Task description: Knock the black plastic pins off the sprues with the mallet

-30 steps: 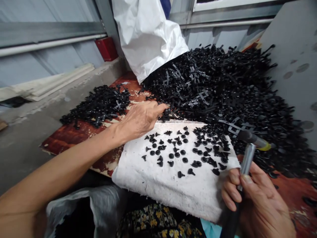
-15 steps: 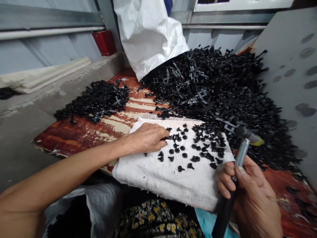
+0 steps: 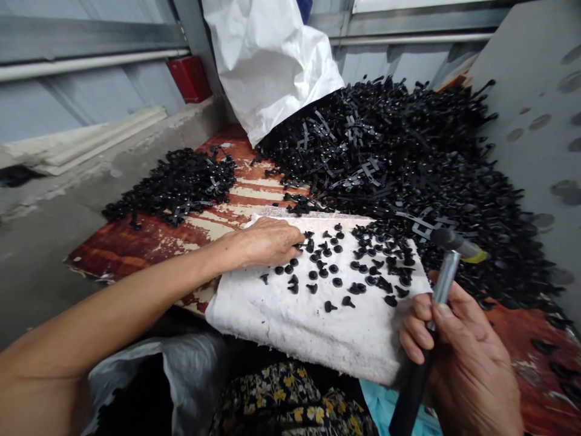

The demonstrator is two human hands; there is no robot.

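My right hand (image 3: 463,357) is wrapped round the black handle of a hammer (image 3: 447,278), with its metal shaft angled up and its yellow-tipped head to the right. On a folded white cloth (image 3: 272,321) rests my left hand (image 3: 267,242), its fingers bent together at the cloth's far left part. Whatever is between those fingertips is hidden. Small black plastic push clips (image 3: 337,282) lie scattered over the cloth just right of the left hand, some on their round heads and others on their sides. They gather more densely towards the cloth's right side.
Behind the cloth rises a large heap of black plastic parts (image 3: 408,157), spilling from a white sack (image 3: 272,66). A smaller black pile (image 3: 181,181) sits left on the worn red board (image 3: 122,242). A grey spotted panel (image 3: 535,139) bounds the right; an open bag (image 3: 190,369) is below.
My left hand has drawn back slightly left and away, uncovering a few clips beneath it. My right hand keeps the hammer in nearly the same place. The view has shifted slightly.
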